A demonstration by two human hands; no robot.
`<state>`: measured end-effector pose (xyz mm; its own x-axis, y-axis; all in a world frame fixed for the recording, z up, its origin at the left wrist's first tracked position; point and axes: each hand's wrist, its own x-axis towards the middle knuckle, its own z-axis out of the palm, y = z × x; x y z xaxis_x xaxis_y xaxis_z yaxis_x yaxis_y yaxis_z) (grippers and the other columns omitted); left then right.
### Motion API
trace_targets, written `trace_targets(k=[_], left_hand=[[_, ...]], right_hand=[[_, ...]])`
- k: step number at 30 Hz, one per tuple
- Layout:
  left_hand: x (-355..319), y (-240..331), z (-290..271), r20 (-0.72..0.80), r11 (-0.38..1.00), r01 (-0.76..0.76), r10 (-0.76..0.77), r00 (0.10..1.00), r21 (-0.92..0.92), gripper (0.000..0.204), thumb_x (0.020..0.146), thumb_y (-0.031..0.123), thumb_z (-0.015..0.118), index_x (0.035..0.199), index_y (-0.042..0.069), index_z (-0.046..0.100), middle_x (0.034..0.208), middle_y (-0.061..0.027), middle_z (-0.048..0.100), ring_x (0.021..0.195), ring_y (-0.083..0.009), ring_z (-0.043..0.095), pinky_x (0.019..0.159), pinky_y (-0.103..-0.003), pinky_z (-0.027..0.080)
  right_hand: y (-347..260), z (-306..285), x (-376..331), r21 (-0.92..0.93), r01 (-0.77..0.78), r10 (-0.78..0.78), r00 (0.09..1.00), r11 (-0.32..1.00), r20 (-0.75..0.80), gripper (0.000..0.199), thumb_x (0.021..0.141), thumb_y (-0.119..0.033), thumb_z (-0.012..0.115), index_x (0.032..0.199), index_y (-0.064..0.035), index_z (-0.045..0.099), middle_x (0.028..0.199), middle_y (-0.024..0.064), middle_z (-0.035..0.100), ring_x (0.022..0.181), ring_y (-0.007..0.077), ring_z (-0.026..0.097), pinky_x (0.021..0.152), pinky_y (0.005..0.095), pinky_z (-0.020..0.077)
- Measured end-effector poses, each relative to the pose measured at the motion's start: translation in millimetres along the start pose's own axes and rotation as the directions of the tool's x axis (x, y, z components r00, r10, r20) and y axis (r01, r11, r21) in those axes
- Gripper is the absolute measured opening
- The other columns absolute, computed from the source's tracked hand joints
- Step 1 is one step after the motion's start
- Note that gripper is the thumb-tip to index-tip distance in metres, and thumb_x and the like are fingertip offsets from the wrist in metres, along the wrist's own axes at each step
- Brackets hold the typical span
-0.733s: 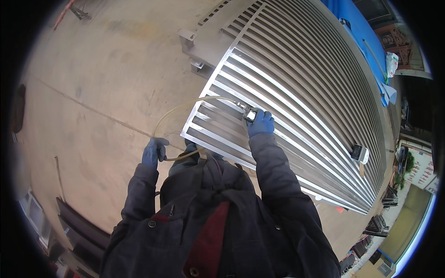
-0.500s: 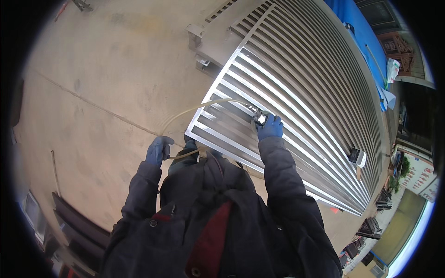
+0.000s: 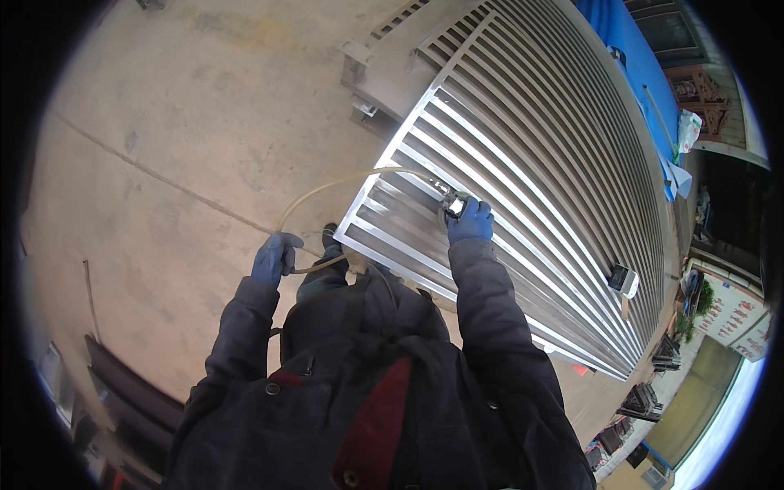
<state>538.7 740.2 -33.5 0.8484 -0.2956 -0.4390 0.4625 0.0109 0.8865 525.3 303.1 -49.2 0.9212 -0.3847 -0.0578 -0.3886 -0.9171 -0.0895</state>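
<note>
My right hand [image 3: 471, 223], in a blue glove, is closed around a small shiny metal spray gun [image 3: 452, 202] above the slatted metal panel [image 3: 457, 139]. A pale yellowish hose [image 3: 331, 184] is joined to the gun's far left end and arcs over to my left side. My left hand [image 3: 276, 259], gloved as well, grips this hose beside the panel's near left corner, over the floor. Slats nearest me shine bright silver, and those farther off look dull grey-brown. A blurred haze lies over the slats left of the gun. My fingers partly hide the gun's handle.
A black-and-white box-like object [image 3: 624, 280] rests on the panel's right part. Beyond the panel hangs a blue sheet [image 3: 633, 69]. Metal supports [image 3: 355, 65] stand at its far left edge. Long dark bars [image 3: 135, 384] lie at the lower left, and a thin rod [image 3: 91, 302] is on the floor.
My right hand and the spray gun have shifted slightly left. My left hand has moved a little left with the hose. The whole view has also shifted somewhat.
</note>
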Motion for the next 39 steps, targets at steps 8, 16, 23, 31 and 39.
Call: trace_targets(k=[8, 16, 23, 31, 39], left_hand=[[6, -4, 57, 0.132, 0.995, 0.099, -0.102, 0.986, 0.032, 0.054, 0.109, 0.050, 0.033, 0.104, 0.005, 0.064, 0.064, -0.0002, 0.048, 0.054, -0.0081, 0.043, 0.051, -0.025, 0.038], [19, 1, -10, 0.049, 0.997, 0.076, -0.076, 0.996, 0.000, 0.063, 0.107, 0.057, 0.031, 0.101, 0.004, 0.065, 0.060, 0.0001, 0.046, 0.049, -0.0087, 0.040, 0.048, -0.024, 0.038], [23, 12, 72, 0.227, 0.981, 0.194, -0.188, 0.956, -0.004, 0.043, 0.109, 0.042, 0.041, 0.101, 0.007, 0.065, 0.069, 0.0032, 0.048, 0.058, -0.0064, 0.039, 0.053, -0.023, 0.033], [26, 0, -5, 0.096, 0.993, 0.077, -0.068, 0.993, -0.086, 0.063, 0.108, 0.055, 0.028, 0.106, 0.004, 0.064, 0.060, -0.0017, 0.047, 0.050, -0.0095, 0.042, 0.050, -0.025, 0.041], [24, 1, 57, 0.273, 0.990, 0.041, -0.077, 0.959, 0.134, 0.043, 0.109, 0.042, 0.040, 0.106, 0.006, 0.065, 0.066, 0.0019, 0.047, 0.054, -0.0073, 0.040, 0.051, -0.024, 0.035]], right_hand=[[41, -15, -17, 0.007, -0.169, 0.169, 0.984, 0.986, 0.058, 0.052, 0.079, -0.023, 0.079, 0.123, -0.0071, 0.055, 0.118, 0.0247, 0.054, 0.110, 0.0451, 0.054, 0.087, 0.0545, 0.0513], [-10, 2, -3, -0.002, -0.171, 0.171, 0.982, 0.985, 0.080, 0.052, 0.081, -0.030, 0.077, 0.125, -0.0116, 0.055, 0.123, 0.0231, 0.053, 0.112, 0.0442, 0.056, 0.087, 0.0542, 0.0543], [69, -15, -21, -0.025, -0.266, 0.267, 0.962, 0.964, 0.050, 0.049, 0.081, -0.031, 0.078, 0.119, -0.0073, 0.057, 0.116, 0.0242, 0.056, 0.105, 0.0449, 0.057, 0.085, 0.0553, 0.0501], [-24, 10, 4, 0.037, -0.152, 0.150, 0.986, 0.988, 0.067, 0.049, 0.080, -0.029, 0.076, 0.120, -0.0106, 0.054, 0.123, 0.0231, 0.051, 0.109, 0.0445, 0.057, 0.084, 0.0541, 0.0541], [86, 0, -32, -0.013, -0.306, 0.306, 0.949, 0.952, 0.071, 0.053, 0.081, -0.037, 0.077, 0.122, -0.0099, 0.056, 0.124, 0.0253, 0.054, 0.110, 0.0458, 0.057, 0.085, 0.0545, 0.0535]])
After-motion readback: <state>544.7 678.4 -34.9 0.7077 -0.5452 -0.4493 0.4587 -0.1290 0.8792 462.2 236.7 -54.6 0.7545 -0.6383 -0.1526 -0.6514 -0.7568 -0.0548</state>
